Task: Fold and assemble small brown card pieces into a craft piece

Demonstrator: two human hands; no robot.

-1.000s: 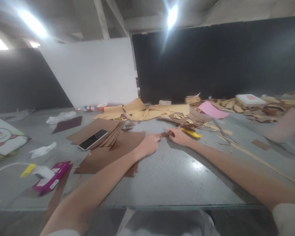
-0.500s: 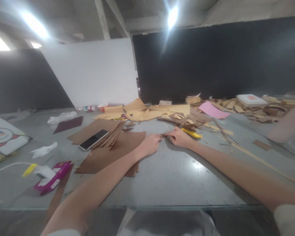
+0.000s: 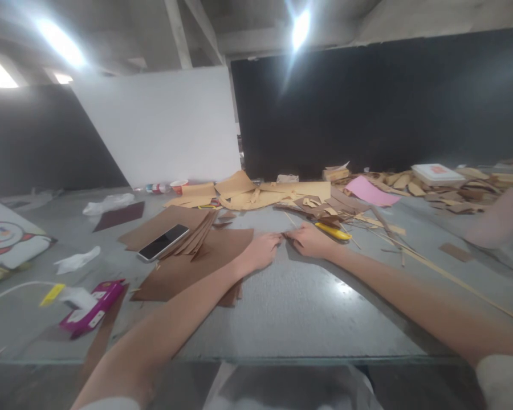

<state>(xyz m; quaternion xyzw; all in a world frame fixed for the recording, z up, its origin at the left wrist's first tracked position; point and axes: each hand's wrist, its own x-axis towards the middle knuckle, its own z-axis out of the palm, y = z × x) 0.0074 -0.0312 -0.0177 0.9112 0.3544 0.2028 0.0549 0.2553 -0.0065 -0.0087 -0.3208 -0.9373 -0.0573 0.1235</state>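
Observation:
My left hand [image 3: 263, 251] rests at the right edge of a brown sheet [image 3: 214, 265], its fingers bent together. Facing it, my right hand [image 3: 311, 240] has its fingers curled in, the fingertips nearly meeting those of the left. Something small and dark shows between the two sets of fingertips, too small to make out. A yellow cutter [image 3: 334, 231] lies just beyond my right hand. Left of my left hand, a phone [image 3: 163, 242] lies on stacked brown sheets [image 3: 154, 219].
Tan and brown scraps [image 3: 256, 196] lie along the back, with a pink sheet [image 3: 371, 191] and a white box [image 3: 438, 174] to the right. A purple packet [image 3: 94, 307] is at the left front. Long thin strips [image 3: 448, 276] cross the right side.
The fingers of my right hand have curled in more and the hand has shifted slightly. My left hand has hardly moved.

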